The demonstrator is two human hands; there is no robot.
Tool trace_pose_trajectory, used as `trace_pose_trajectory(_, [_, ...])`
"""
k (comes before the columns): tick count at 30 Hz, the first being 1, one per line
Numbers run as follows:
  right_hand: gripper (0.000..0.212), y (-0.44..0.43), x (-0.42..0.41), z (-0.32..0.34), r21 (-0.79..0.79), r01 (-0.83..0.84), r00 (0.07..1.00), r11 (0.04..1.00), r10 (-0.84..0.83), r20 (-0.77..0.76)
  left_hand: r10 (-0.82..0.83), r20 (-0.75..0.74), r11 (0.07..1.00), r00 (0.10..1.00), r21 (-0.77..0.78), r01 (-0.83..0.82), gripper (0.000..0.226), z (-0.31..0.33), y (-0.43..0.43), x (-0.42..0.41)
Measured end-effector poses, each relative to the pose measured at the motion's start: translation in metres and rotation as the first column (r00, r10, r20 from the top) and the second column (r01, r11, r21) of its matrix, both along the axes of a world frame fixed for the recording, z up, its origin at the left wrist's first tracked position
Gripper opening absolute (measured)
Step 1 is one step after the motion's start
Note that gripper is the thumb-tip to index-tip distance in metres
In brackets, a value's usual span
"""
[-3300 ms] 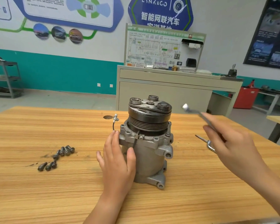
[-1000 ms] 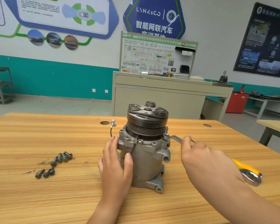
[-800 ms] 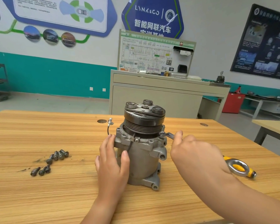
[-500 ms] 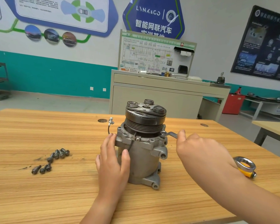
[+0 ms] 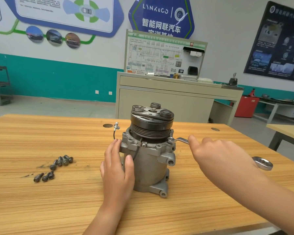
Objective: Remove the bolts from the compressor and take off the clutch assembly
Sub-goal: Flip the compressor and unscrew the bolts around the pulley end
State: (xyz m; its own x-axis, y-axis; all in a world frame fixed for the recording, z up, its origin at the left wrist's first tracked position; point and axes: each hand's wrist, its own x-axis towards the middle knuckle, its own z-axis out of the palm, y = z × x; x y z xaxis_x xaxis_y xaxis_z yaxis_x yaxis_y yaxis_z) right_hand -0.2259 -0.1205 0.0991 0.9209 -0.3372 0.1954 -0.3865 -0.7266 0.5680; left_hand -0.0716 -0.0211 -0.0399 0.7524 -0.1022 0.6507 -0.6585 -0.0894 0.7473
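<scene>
Compressor [image 5: 149,167] is standing upright near the middle of the wooden table [image 5: 41,209]; L hand [image 5: 116,168] is pressing flat against its body w/ straight fingers, thumb on the front, prob. to stop it turning under the wrench force; R hand [image 5: 215,155] is grasping a thin wrench [image 5: 181,139], whose head is sitting on a flange bolt [image 5: 171,140] at the right side. Loose bolts [image 5: 58,164] are lying in two small groups well to the left, away from the work. Clutch assy [image 5: 152,119] is sitting on top: dark grooved pulley, grey plate w/ three round bosses, looking oily; the body is showing dull cast metal.
</scene>
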Motion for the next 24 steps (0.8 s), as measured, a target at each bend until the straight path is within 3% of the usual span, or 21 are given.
trace_pose_trajectory(3, [0.047, -0.012, -0.002, -0.007, -0.001, -0.051, 0.993, 0.999, 0.051, 0.102, -0.013, -0.003, 1.000, 1.000, -0.007, 0.013, 0.067, 0.000, 0.000, 0.000])
trace_pose_trajectory(7, [0.049, -0.045, 0.007, 0.005, -0.049, -0.112, 0.985, 0.992, 0.118, 0.126, -0.022, -0.007, 1.000, 1.000, -0.006, 0.022, 0.067, 0.001, 0.001, -0.001])
trace_pose_trajectory(10, [0.039, -0.067, 0.029, 0.001, -0.095, -0.201, 0.957, 0.975, 0.216, 0.191, -0.024, -0.008, 1.000, 1.000, 0.000, 0.024, 0.066, 0.002, 0.001, -0.002])
trace_pose_trajectory(13, [0.020, -0.085, 0.052, -0.019, -0.144, -0.376, 0.805, 0.915, 0.400, 0.439, -0.027, -0.012, 1.000, 1.000, 0.014, 0.027, 0.064, 0.002, 0.002, -0.001])
trace_pose_trajectory(17, [0.015, -0.088, 0.076, -0.037, -0.123, -0.493, 0.666, 0.861, 0.465, 0.583, -0.025, -0.009, 1.000, 1.000, 0.018, 0.025, 0.064, 0.002, 0.002, -0.001])
trace_pose_trajectory(21, [0.009, -0.084, 0.069, -0.042, 0.033, -0.545, 0.547, 0.837, 0.326, 0.771, -0.025, -0.003, 1.000, 1.000, 0.016, 0.025, 0.061, 0.001, 0.002, -0.001])
trace_pose_trajectory(24, [0.031, -0.073, 0.048, -0.039, 0.222, -0.651, 0.375, 0.726, 0.053, 0.925, -0.017, 0.002, 1.000, 1.000, 0.013, 0.016, 0.065, 0.001, 0.001, 0.000])
